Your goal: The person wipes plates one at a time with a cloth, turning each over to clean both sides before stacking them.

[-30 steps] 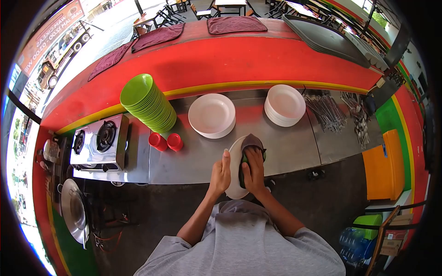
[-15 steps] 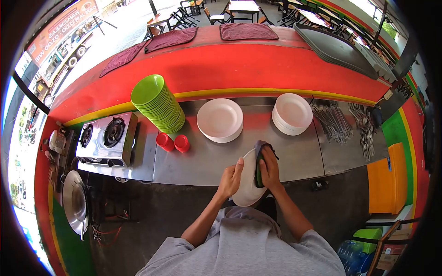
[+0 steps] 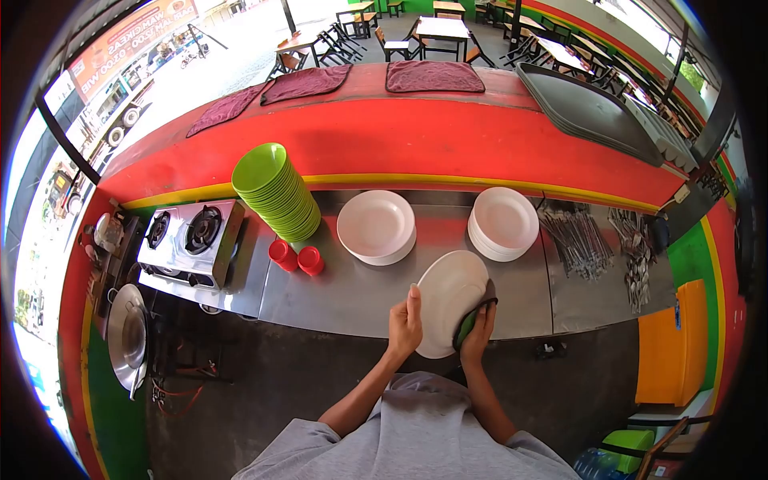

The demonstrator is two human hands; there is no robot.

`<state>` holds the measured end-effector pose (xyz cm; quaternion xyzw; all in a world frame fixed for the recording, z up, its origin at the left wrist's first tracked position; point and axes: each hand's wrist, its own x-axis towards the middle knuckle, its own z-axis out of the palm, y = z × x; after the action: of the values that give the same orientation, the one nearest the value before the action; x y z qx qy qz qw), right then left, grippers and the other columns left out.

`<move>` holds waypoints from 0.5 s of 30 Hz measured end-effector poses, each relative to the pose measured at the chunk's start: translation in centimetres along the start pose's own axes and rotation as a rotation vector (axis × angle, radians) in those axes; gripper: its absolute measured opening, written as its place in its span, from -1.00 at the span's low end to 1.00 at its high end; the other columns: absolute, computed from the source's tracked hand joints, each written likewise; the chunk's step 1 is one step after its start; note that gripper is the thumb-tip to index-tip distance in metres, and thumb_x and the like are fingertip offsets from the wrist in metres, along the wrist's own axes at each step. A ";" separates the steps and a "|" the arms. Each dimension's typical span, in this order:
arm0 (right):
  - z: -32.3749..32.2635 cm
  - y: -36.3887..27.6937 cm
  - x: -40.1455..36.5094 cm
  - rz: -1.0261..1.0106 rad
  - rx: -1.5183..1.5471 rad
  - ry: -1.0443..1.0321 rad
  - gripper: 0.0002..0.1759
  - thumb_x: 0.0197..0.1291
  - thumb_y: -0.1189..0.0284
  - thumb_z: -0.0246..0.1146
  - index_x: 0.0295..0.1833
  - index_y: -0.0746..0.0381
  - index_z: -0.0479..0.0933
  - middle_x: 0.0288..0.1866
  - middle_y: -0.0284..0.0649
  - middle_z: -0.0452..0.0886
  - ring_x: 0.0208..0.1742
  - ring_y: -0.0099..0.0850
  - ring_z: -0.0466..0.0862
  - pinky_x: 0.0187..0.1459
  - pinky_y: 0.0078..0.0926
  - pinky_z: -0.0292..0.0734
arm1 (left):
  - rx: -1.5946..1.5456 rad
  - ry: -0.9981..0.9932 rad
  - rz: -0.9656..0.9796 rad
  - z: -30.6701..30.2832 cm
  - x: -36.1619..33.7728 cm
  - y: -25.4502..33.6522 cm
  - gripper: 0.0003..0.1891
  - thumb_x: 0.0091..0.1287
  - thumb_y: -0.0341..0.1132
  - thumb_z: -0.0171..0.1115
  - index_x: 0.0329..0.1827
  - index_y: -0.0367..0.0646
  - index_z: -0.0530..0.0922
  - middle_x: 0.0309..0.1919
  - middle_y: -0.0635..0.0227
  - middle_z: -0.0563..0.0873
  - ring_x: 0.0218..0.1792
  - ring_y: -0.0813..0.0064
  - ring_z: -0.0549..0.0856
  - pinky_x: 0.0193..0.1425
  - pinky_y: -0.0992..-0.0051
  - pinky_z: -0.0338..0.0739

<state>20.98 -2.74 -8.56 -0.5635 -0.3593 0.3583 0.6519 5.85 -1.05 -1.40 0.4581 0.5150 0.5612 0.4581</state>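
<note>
A white plate (image 3: pixel 448 300) is held tilted between my hands, over the front edge of the steel counter. My left hand (image 3: pixel 406 322) grips its left rim, thumb pointing up. At the right rim, my right hand (image 3: pixel 478 330) presses a dark green and grey cloth (image 3: pixel 466 324) against the plate. Beyond the plate, one stack of white plates (image 3: pixel 376 226) stands at the middle of the counter and another white stack (image 3: pixel 504 222) stands to its right.
Green bowls (image 3: pixel 276 192) are stacked left of the plates, behind two red cups (image 3: pixel 296 258). A gas stove (image 3: pixel 192 240) sits farther left. Piled cutlery (image 3: pixel 582 240) lies on the right. Trays (image 3: pixel 588 112) and maroon cloths (image 3: pixel 436 77) rest on the red ledge.
The held plate has turned to show more of its face. My right hand and the cloth have moved down to the plate's right rim. The view has tilted up slightly.
</note>
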 end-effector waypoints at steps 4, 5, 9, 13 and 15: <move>-2.5 0.5 3.7 -0.056 0.395 0.082 -0.37 0.61 0.15 -0.08 0.58 0.33 0.15 0.53 -0.01 0.29 0.53 -0.21 0.31 0.50 -0.26 0.18 | 0.148 -0.152 0.192 2.9 -0.5 1.1 -0.44 0.60 -0.04 0.09 -0.51 -0.34 0.36 -0.69 0.31 0.21 -0.61 0.62 0.20 -0.56 0.40 0.12; -3.2 0.9 4.4 -0.029 0.541 0.115 -0.36 0.61 0.14 -0.08 0.59 0.30 0.15 0.53 -0.03 0.28 0.53 -0.22 0.32 0.49 -0.25 0.21 | 0.161 -0.226 0.260 3.5 -0.5 1.4 -0.47 0.58 -0.08 0.12 -0.50 -0.33 0.37 -0.69 0.25 0.25 -0.64 0.51 0.23 -0.56 0.39 0.16; -6.6 -1.2 9.9 -0.245 0.297 -0.407 -0.72 0.36 0.29 0.20 0.00 0.27 0.61 -0.01 -0.13 0.68 -0.07 -0.26 0.68 -0.06 -0.30 0.57 | 0.266 -0.500 0.554 5.1 0.3 1.5 -0.58 0.49 -0.14 0.14 -0.49 -0.27 0.40 -0.66 0.10 0.43 -0.63 0.03 0.43 -0.52 0.23 0.34; -9.0 -8.1 11.8 -0.374 -0.007 -0.614 -0.75 0.27 0.41 0.25 -0.04 0.35 0.61 -0.13 -0.09 0.71 -0.17 -0.31 0.71 -0.14 -0.36 0.61 | 0.266 -0.589 0.708 6.9 1.4 1.2 -0.57 0.48 -0.10 0.03 -0.53 -0.20 0.40 -0.66 0.15 0.40 -0.62 0.02 0.47 -0.51 0.16 0.37; -11.3 -6.9 10.9 -0.179 0.166 -0.464 -0.65 0.34 0.37 0.22 0.12 0.36 0.56 -0.01 -0.09 0.70 -0.06 -0.31 0.71 -0.03 -0.35 0.63 | 0.332 -0.566 0.699 7.8 1.6 1.1 -0.60 0.48 -0.10 0.00 -0.48 -0.18 0.42 -0.59 0.14 0.46 -0.53 0.02 0.53 -0.42 0.18 0.42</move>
<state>36.59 0.64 -2.25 -0.3769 -0.5169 0.4469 0.6253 13.28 1.73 0.12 0.8056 0.2677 0.4452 0.2849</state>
